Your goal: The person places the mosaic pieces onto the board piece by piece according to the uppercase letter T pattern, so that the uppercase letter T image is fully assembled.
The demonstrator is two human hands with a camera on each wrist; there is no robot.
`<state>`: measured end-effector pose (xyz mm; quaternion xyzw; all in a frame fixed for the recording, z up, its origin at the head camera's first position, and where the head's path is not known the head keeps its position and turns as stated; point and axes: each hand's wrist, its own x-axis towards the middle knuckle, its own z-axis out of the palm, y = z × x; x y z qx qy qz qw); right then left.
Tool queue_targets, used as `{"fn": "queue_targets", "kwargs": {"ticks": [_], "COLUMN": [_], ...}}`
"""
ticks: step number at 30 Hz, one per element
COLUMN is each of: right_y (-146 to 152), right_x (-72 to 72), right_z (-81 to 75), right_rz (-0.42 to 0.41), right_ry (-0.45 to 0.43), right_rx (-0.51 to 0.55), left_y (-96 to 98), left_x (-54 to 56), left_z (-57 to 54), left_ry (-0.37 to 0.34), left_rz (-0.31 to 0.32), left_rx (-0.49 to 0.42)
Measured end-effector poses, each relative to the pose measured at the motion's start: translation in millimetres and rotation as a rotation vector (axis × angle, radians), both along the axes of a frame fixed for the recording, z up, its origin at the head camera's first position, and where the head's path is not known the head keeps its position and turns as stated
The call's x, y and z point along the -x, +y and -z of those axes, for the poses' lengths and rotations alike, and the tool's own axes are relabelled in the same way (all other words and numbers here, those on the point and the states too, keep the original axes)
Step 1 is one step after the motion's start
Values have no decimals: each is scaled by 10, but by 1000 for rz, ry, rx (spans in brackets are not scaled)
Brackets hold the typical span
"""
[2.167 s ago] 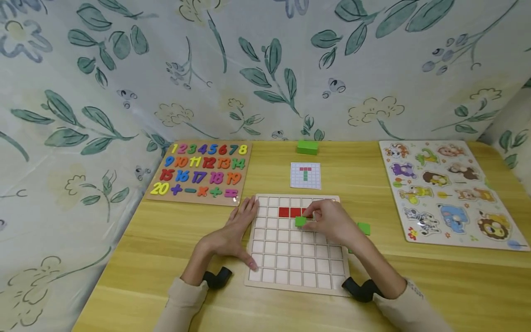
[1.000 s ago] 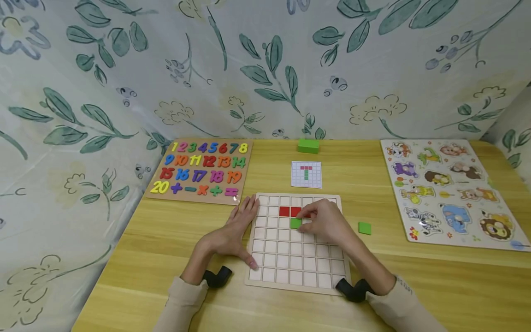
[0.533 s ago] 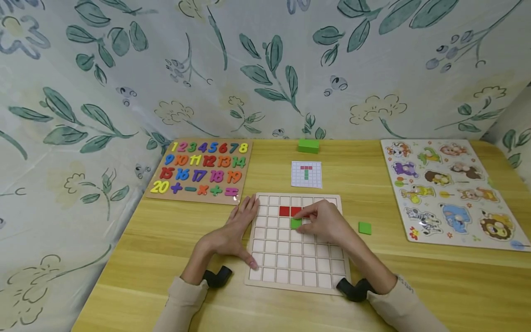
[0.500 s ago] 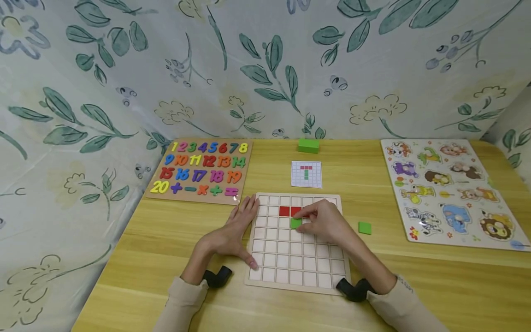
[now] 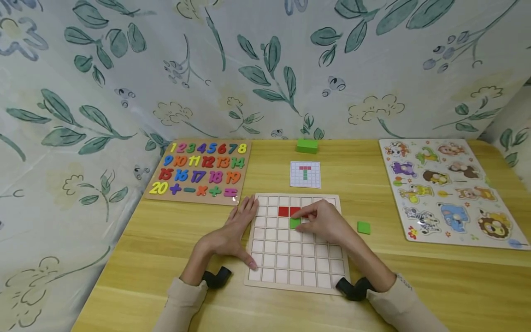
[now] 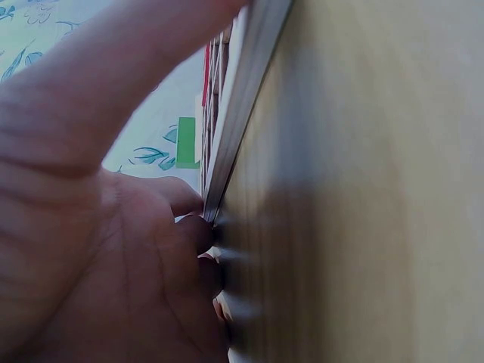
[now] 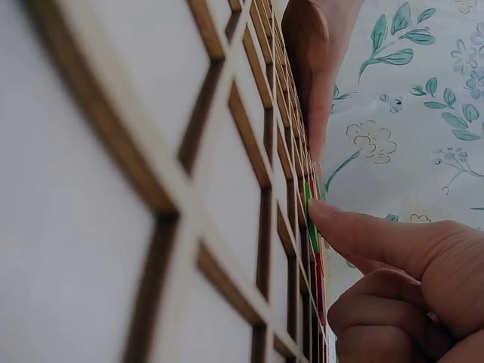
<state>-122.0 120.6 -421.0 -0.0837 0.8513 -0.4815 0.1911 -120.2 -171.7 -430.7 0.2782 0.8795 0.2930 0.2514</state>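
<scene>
A wooden grid board point(image 5: 282, 263) lies in the middle of the table. Red tiles point(image 5: 284, 211) fill cells in its second row. Directly below them, a green tile point(image 5: 295, 224) sits in a cell, and my right hand point(image 5: 325, 222) pinches it with thumb and index finger. In the right wrist view the thumb touches the green tile point(image 7: 311, 227) at the board's surface. My left hand point(image 5: 228, 237) rests along the board's left edge, fingers at the upper corner and thumb near the lower one. The right hand hides part of the row of red tiles.
A loose green tile point(image 5: 363, 228) lies right of the board. Behind the board are a card point(image 5: 304, 182) with a red and green T pattern and a green block point(image 5: 307, 146). A number puzzle point(image 5: 199, 168) lies left, an animal puzzle point(image 5: 445, 203) right.
My right hand has moved the green tile slightly left and down into the cell below the red row. Over the last half second the hands have barely moved. The left hand stays put.
</scene>
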Motion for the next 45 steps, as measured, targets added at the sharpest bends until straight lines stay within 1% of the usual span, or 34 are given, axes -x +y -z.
{"fn": "queue_targets", "kwargs": {"ticks": [3,5,8,11,13,16,21,26,32,36,39,43,45], "right_y": [86,196,409,655,816,1021,1218,1286,1337,1352,1318,1152,1007], "right_x": [10,15,-5,-69,-130,-219,-341,-390,-385,-354,-328,-293,-281], "right_z": [-52,-121,-240,-297,-292,-231,-145,-111,-60,-39,-43,-124,-186], "right_rz": [-38,-47,-20,25,48,77,112,137,149,116,97,111,107], "right_ry": [-14,-8,24,42,29,2,-24,-60,-69,-40,21,90,98], "right_rx": [-5,-25,-67,-109,-111,-101,-119,-136,-194,-214,-253,-268,-253], "left_y": [9,14,22,19,9,-9,-22,-14,0,0,-2,-10,-15], "left_x": [1,6,3,-7,-14,-18,-20,-13,-10,-7,-7,-7,-9], "left_z": [4,15,8,-1,-5,-7,-7,0,8,7,11,27,29], "left_ry": [5,10,8,1,1,5,7,3,0,-4,-8,-12,-12], "left_rz": [4,8,10,6,5,3,-3,-2,6,6,6,-1,-3], "left_rx": [3,2,7,5,-2,-8,-6,-13,-17,-10,-3,3,1]}}
